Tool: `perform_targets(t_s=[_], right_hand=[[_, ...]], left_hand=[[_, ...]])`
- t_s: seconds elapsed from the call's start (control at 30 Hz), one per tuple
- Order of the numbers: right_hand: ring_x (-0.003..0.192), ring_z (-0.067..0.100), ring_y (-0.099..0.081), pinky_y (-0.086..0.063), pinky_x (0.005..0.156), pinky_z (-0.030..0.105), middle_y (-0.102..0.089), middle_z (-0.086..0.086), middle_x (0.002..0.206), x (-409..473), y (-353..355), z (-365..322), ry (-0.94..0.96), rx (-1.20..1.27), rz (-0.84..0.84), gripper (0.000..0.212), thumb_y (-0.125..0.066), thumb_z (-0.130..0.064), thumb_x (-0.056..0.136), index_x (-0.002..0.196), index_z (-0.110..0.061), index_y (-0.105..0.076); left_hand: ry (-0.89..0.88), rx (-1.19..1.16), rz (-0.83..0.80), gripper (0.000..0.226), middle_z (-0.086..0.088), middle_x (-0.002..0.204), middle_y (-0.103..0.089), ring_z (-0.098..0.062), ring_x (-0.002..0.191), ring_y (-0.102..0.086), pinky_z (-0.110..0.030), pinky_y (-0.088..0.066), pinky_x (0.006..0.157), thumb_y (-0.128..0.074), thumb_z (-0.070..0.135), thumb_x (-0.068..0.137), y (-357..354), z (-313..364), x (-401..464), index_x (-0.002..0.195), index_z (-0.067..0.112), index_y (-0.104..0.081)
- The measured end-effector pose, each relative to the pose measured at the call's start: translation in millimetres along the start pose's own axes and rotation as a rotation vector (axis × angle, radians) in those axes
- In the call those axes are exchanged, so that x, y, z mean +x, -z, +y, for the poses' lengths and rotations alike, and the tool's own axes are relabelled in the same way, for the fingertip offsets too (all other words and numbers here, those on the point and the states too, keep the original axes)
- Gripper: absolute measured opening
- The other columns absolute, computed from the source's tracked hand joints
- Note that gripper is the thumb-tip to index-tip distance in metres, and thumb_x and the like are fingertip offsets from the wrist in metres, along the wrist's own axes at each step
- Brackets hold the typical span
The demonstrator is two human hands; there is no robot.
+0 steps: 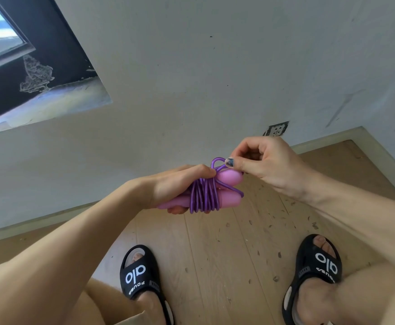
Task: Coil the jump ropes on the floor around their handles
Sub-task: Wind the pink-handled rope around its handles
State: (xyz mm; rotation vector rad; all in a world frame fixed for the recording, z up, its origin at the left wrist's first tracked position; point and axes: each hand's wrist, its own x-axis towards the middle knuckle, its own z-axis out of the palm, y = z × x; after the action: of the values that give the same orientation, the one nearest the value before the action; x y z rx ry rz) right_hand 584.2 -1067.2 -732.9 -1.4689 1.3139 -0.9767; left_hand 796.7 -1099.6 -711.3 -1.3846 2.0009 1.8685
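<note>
- We see the left hand [175, 186] curled round two pink handles [227, 178] held side by side in the air, in front of the knees and above the wooden floor [210, 254]; its grip is closed on the bundle, thumb over the top and fingertips showing underneath.
- The purple rope [203, 198] is wound in several close turns across both handles, just beside the left hand's knuckles — the rounded handle ends stick out to the right of the coils.
- A small loop of the rope stands up above the coils, and one strand runs loose over the lower handle's end.
- The right hand [262, 160] meets that loop from the right, pinching the rope between thumb and forefinger; its grip is closed on the rope, the other fingers curled in.
- Below, we see two feet in black sandals [140, 275] with white lettering, planted well apart on the floor.
- The floorboards carry scattered small specks of debris.
- A pale wall [215, 66] rises behind, with a socket plate [276, 129] low on it near the right hand, and a dark-framed window [15, 55] at upper left.
</note>
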Motion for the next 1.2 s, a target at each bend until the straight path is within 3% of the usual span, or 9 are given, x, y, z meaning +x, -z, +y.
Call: perform_targets(t_s=[0.13, 0.23, 0.33, 0.6, 0.7, 0.77, 0.87, 1.07, 1.2], right_hand=[[0.066, 0.009, -0.06, -0.051, 0.064, 0.021, -0.068, 0.005, 0.079, 1, 0, 2, -0.046, 0.023, 0.038, 0.02, -0.079, -0.015, 0.082, 0.091, -0.006, -0.063], [0.069, 0.018, -0.063, -0.054, 0.067, 0.032, -0.07, 0.008, 0.081, -2, -3, 2, -0.015, -0.019, 0.046, 0.017, -0.077, -0.02, 0.084, 0.085, -0.007, -0.067], [0.086, 0.03, -0.067, -0.057, 0.083, 0.047, -0.073, 0.008, 0.088, -6, -5, 0, 0.003, -0.048, 0.08, 0.013, -0.078, -0.023, 0.082, 0.085, -0.014, -0.069], [0.087, 0.04, -0.065, -0.054, 0.08, 0.055, -0.073, 0.015, 0.086, -4, -6, -2, 0.03, -0.007, 0.12, 0.006, -0.074, -0.013, 0.085, 0.081, -0.01, -0.071], [0.084, 0.037, -0.067, -0.054, 0.08, 0.049, -0.072, 0.017, 0.089, -3, -7, -4, 0.019, 0.037, 0.105, 0.008, -0.074, -0.008, 0.086, 0.08, -0.006, -0.068], [0.076, 0.021, -0.067, -0.056, 0.068, 0.034, -0.072, 0.016, 0.088, -1, -6, -5, -0.001, 0.103, 0.101, 0.011, -0.073, -0.004, 0.085, 0.077, -0.005, -0.065], [0.061, 0.007, -0.057, -0.043, 0.053, 0.018, -0.069, 0.014, 0.082, 0, -7, -8, -0.058, 0.244, 0.083, 0.015, -0.072, 0.001, 0.084, 0.074, -0.003, -0.062], [0.047, 0.009, -0.035, -0.031, 0.046, 0.02, -0.051, 0.021, 0.082, 2, -4, -10, -0.146, 0.465, 0.003, 0.013, -0.071, 0.0, 0.082, 0.078, -0.006, -0.061], [0.044, 0.009, -0.036, -0.03, 0.044, 0.021, -0.054, 0.007, 0.066, 3, -2, -13, -0.138, 0.467, -0.016, 0.018, -0.068, 0.006, 0.083, 0.088, -0.008, -0.058]], left_hand=[[-0.001, 0.019, 0.017, 0.045, 0.0, 0.038, -0.05, -0.019, 0.038, -0.029, -0.028, -0.024, 0.046, -0.026, 0.034, 0.105, -1, 5, -3, 0.082, 0.005, -0.051], [0.001, 0.012, 0.043, 0.042, 0.001, 0.036, -0.047, -0.019, 0.036, -0.029, -0.028, -0.024, 0.047, -0.027, 0.035, 0.105, 2, 4, -2, 0.083, 0.007, -0.048], [-0.003, -0.027, 0.039, 0.042, 0.0, 0.037, -0.048, -0.019, 0.036, -0.027, -0.03, -0.022, 0.048, -0.026, 0.035, 0.105, 4, 6, -2, 0.084, 0.006, -0.048], [-0.003, -0.054, 0.021, 0.044, -0.004, 0.044, -0.053, -0.021, 0.042, -0.027, -0.031, -0.022, 0.046, -0.029, 0.036, 0.104, 7, 2, 4, 0.084, 0.005, -0.052], [-0.002, -0.055, 0.026, 0.044, -0.017, 0.053, -0.052, -0.022, 0.043, -0.028, -0.029, -0.023, 0.045, -0.032, 0.039, 0.103, 11, -1, 8, 0.088, 0.005, -0.055], [-0.01, -0.062, 0.02, 0.044, -0.016, 0.054, -0.055, -0.022, 0.043, -0.029, -0.029, -0.024, 0.045, -0.032, 0.039, 0.103, 11, -2, 10, 0.087, 0.005, -0.055], [-0.02, -0.086, -0.005, 0.045, -0.014, 0.061, -0.063, -0.021, 0.042, -0.031, -0.028, -0.024, 0.044, -0.032, 0.039, 0.102, 11, -3, 11, 0.086, 0.005, -0.056], [-0.002, -0.136, -0.107, 0.056, -0.015, 0.071, -0.067, -0.02, 0.035, -0.034, -0.022, -0.025, 0.039, -0.033, 0.049, 0.097, 16, -8, 12, 0.081, 0.004, -0.064], [0.04, -0.152, -0.148, 0.063, -0.016, 0.073, -0.067, -0.019, 0.035, -0.034, -0.024, -0.023, 0.039, -0.027, 0.05, 0.099, 13, -6, 12, 0.08, 0.004, -0.065]])
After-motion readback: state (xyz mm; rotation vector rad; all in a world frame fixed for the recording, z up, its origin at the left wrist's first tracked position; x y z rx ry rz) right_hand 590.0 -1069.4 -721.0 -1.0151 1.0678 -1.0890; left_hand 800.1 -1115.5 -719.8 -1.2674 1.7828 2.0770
